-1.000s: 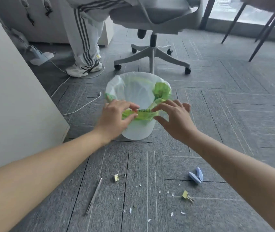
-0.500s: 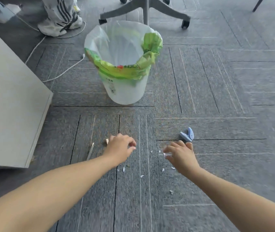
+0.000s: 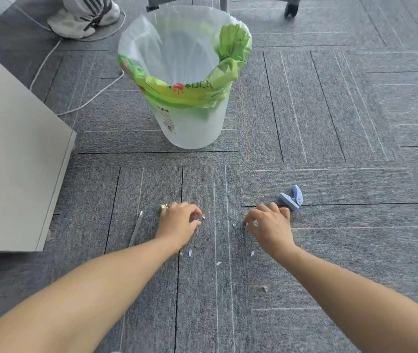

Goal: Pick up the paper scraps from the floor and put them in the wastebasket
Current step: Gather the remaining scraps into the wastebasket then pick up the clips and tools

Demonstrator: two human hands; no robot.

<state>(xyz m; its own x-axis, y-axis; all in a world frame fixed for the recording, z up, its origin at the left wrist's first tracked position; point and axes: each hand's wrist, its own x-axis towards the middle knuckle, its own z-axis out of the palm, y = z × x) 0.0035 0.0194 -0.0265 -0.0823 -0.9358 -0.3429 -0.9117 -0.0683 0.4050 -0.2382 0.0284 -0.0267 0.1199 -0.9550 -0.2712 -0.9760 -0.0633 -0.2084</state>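
Observation:
A translucent white wastebasket (image 3: 192,133) with a green-and-clear bag liner stands on the grey carpet ahead of me. Several tiny white paper scraps (image 3: 190,252) lie scattered on the carpet near my hands. My left hand (image 3: 180,222) is down on the floor, its fingertips pinched on a small scrap. My right hand (image 3: 269,222) is also at the floor, with fingers curled and pinching a small white scrap at the fingertips.
A blue clip-like tool (image 3: 292,197) lies just beyond my right hand. A thin metal strip (image 3: 135,231) and a small binder clip (image 3: 164,206) lie by my left hand. A white cabinet (image 3: 11,161) stands at left. A person's shoe (image 3: 80,19), a cable and chair legs are behind the basket.
Both hands left the basket's bag rim and came down to the carpet; they now pinch at scraps. The view has tilted downward and closer to the floor.

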